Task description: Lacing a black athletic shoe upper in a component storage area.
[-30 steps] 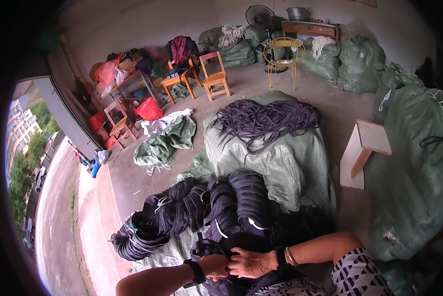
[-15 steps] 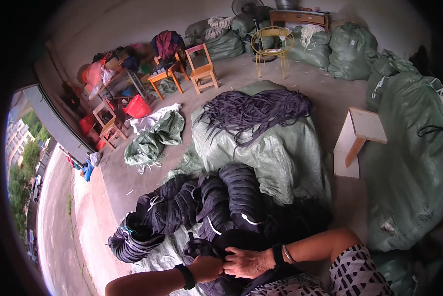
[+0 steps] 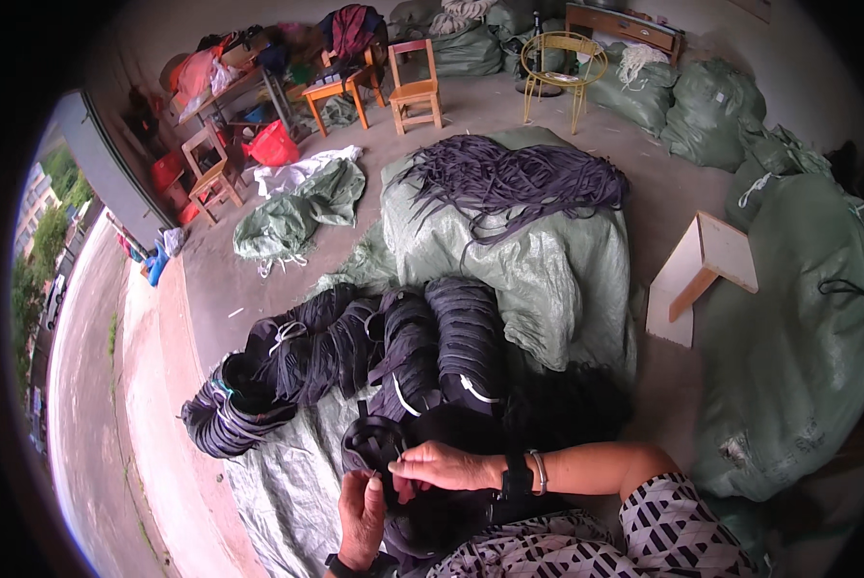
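Note:
Both hands are low in the picture, over dark fabric. My left hand [image 3: 361,515] is upright with thumb and fingertips pinched together; what lies between them is too small to name. My right hand [image 3: 444,466] comes in from the right, its fingers closed and its tips close to those of the left, on something I cannot make out. Just beyond them is a looped black band [image 3: 367,441]. Farther out lie bundles of dark strips wound into thick rolls [image 3: 468,332], some tied with white cord [image 3: 409,397].
Ahead, a pale green woven sack [image 3: 509,260] carries a heap of loose dark strips [image 3: 519,188]. Large stuffed green sacks [image 3: 788,356] line the right, near a small wooden stool [image 3: 706,265] lying tipped. Chairs [image 3: 415,91] stand at the back; an open doorway is left.
My hands were together over the dark fabric; now the left is lower and turned upright, and the right has shifted left and up. The whole view has shifted too.

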